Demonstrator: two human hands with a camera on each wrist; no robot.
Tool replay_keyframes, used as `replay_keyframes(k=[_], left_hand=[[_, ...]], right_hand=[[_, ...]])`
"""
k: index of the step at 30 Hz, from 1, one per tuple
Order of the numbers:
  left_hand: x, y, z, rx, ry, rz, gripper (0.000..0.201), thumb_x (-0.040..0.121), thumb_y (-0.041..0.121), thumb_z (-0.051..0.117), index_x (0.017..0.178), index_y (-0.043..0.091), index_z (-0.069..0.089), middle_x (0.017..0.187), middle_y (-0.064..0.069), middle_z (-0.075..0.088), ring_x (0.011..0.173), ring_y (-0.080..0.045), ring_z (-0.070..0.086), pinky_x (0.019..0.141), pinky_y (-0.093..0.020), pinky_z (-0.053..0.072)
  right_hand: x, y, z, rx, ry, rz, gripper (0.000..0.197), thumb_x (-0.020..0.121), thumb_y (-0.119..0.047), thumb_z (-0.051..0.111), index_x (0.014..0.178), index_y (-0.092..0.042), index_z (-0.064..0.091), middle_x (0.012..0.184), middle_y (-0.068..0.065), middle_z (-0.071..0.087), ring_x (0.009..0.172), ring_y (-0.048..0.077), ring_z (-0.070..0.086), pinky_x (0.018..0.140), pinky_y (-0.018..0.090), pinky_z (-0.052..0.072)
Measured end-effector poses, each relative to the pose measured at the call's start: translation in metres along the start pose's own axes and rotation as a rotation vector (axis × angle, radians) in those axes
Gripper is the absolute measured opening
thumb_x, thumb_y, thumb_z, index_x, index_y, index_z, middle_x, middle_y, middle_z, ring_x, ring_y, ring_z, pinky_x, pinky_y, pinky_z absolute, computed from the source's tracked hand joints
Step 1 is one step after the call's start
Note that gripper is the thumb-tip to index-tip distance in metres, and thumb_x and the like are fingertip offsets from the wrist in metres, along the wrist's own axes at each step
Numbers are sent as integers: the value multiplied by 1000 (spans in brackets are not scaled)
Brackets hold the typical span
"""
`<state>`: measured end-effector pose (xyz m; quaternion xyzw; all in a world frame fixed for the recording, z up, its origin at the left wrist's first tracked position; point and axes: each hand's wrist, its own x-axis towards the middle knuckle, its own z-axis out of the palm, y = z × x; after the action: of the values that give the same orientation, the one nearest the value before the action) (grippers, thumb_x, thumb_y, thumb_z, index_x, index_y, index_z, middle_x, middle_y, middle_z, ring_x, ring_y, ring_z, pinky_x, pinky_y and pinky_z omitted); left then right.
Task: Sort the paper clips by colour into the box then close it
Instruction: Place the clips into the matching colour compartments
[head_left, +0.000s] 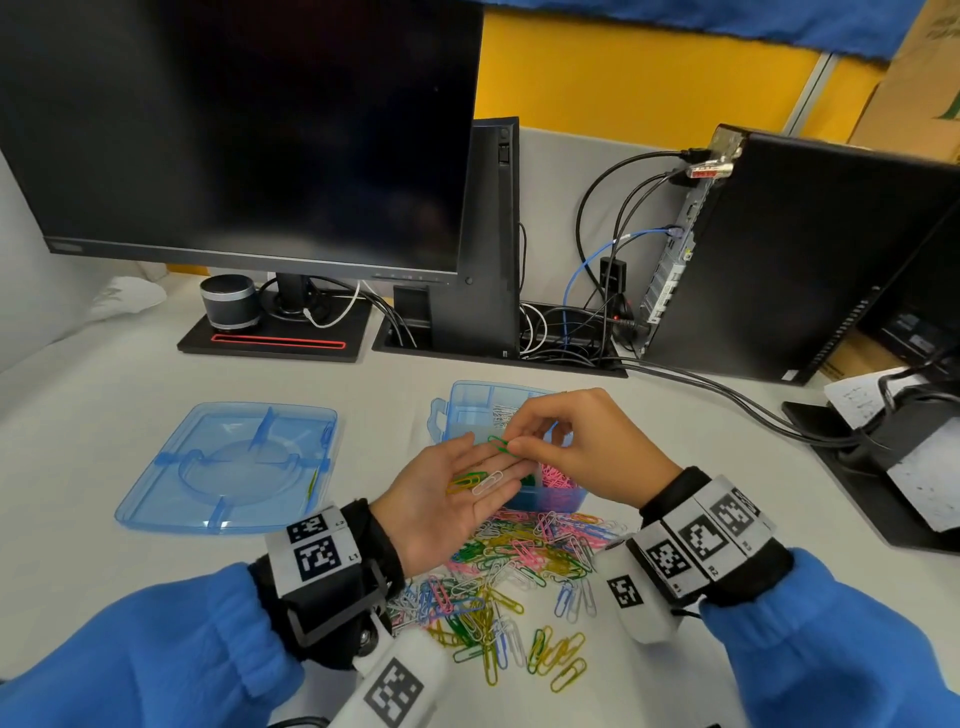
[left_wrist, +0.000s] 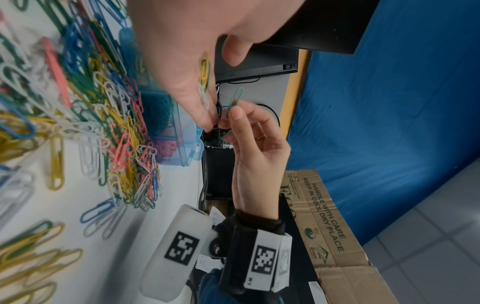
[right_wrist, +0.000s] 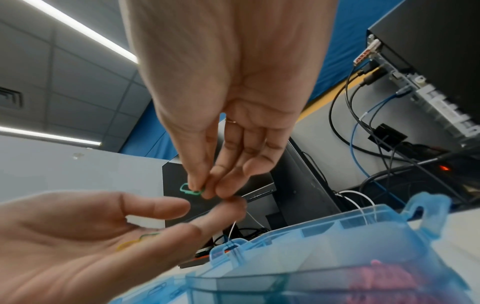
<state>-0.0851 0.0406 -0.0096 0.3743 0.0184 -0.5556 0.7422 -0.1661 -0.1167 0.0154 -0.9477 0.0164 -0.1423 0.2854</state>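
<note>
white desk (head_left: 130, 374) under me: my left hand (head_left: 457, 499) lies flat, palm up, cradling loose clips (head_left: 475, 480); my right hand (head_left: 576, 441) pinches a green clip (head_left: 498, 445) above the blue box (head_left: 467, 410).

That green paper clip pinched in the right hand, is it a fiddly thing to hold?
Probably. The green paper clip looks thin and light, held by the right hand with fingertips alone. Its coating may be slippery. It keeps its shape, so likely stiff.

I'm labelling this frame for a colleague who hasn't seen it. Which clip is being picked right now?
Above the blue box, the open left hand lies palm up. At its fingertips the right hand pinches one green clip, lifted clear; the yellow clip and white clip lie flat on the palm.
</note>
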Motion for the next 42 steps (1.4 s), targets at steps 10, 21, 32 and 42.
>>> replay_keyframes(k=[10,21,32,42], left_hand=[[2,18,-9,-13,122,136,36,105,15,31,124,-5,54,115,-18,68,109,-30,64,93,-34,50],[-5,63,-6,-150,189,280,38,104,16,24,104,-1,58,101,-11,68,97,-25,65,89,-31,50],[-6,63,-7,-139,142,228,38,103,16,26,106,0,60,104,-12,69,100,-26,65,99,-32,46],[-3,58,-11,-54,89,165,43,103,20,26,126,-4,52,121,-19,64,117,-32,59,104,-38,43]], right_hand=[[1,19,3,-164,17,187,12,88,-13,65,89,-20,75,89,-5,67,72,1,57,64,4,38],[68,-7,41,-543,-277,114,15,89,-23,65,100,-25,74,118,5,40,114,21,36,95,35,43],[91,7,71,-680,-296,164,26,80,-24,74,100,-9,70,121,9,45,115,27,45,88,39,49],[68,35,-14,-193,29,386,16,87,-3,59,76,-15,61,70,6,67,57,15,67,58,21,54]])
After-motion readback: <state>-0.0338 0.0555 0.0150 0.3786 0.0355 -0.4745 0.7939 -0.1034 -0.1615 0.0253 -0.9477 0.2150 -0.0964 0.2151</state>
